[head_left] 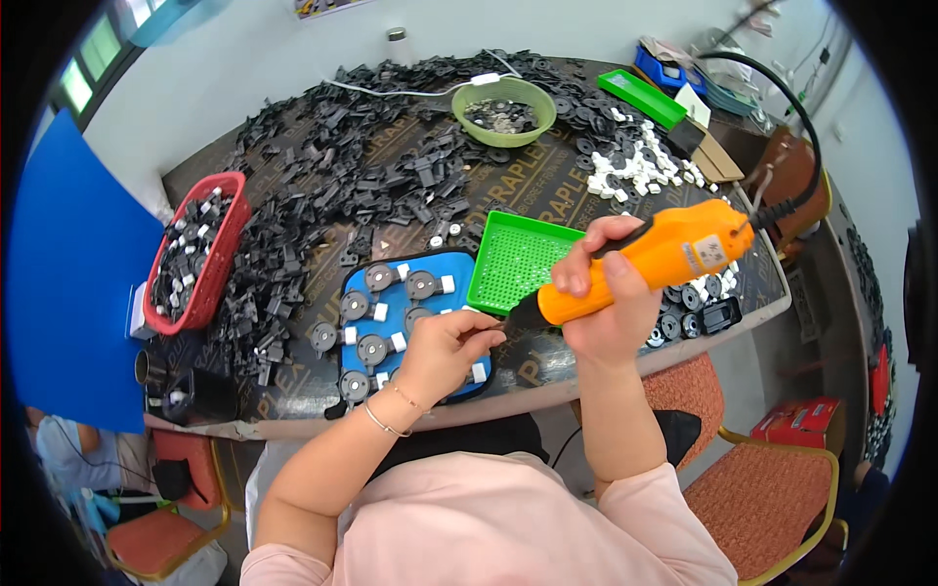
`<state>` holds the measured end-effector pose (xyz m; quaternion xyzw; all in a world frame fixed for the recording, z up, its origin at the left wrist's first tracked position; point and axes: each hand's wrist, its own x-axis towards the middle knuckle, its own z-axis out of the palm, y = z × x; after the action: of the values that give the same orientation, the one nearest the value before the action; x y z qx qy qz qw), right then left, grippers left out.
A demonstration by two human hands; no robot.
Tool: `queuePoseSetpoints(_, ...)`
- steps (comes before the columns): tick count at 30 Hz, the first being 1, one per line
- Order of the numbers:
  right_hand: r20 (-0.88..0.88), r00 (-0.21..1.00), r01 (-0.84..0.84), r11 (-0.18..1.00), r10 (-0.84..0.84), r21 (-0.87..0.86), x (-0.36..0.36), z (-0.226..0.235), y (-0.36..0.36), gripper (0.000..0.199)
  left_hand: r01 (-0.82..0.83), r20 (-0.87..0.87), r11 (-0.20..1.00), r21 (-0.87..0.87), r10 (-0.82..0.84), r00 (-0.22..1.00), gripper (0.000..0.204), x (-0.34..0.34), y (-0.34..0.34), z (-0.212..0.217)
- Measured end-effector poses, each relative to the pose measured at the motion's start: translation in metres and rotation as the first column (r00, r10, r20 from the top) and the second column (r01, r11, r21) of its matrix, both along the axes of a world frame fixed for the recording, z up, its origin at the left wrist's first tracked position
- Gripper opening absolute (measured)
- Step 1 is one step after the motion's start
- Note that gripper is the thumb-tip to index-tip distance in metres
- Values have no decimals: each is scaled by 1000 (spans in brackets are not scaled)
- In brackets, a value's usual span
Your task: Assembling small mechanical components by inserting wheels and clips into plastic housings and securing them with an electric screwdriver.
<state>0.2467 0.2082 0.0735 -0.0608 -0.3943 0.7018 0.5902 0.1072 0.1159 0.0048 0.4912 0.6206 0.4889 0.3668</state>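
At the far left a red basket (195, 256) is seen, filled with small black and white parts. Beside it a broad heap of black plastic parts (332, 166) is spread over the dark table (547, 356).

Nearer the front edge a blue fixture tray (430, 269) is laid, on which round grey discs with white clips (371, 349) are seated in rows. The left hand (445, 354) is rested on the right part of this tray; its fingers are drawn together in a pinch at the tip of the tool, and something small is probably held there, though the part itself cannot be made out.

Just right of the blue tray a green perforated tray (518, 256) is placed, and behind it a green bowl (504, 109) holding small parts.

The orange electric screwdriver (645, 262) is held in the right hand (606, 298), whose fingers are wrapped firmly round the orange body. The tool is tilted, with its dark nose pointed down and left to the left hand's fingertips, over the tray's right edge; its black cable (796, 117) is looped up and away to the right.

Farther right, loose white clips (635, 171) and finished black discs (684, 317) are scattered on the table.
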Motion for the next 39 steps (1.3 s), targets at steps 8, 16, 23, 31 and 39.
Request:
queuePoseSetpoints(8,-93,992,-77,993,85,88,-5,14,-49,24,-96,593,988,-123,150,791,15,-24,-86,-3)
queuePoseSetpoints(16,-75,959,-257,949,274,182,-32,12,-88,29,-112,644,993,38,61,762,25,-23,-133,2)
queuePoseSetpoints(23,-70,950,-283,936,303,209,-35,9,-91,29,15,584,995,99,-71,809,27,-28,-137,-6)
queuePoseSetpoints(31,-23,954,-285,930,298,231,-38,4,-84,29,12,451,997,71,-43,891,27,-28,-126,-10)
queuePoseSetpoints(39,37,960,-277,930,276,241,-47,-3,-84,29,-15,-180,988,155,43,983,29,-34,-120,-4)
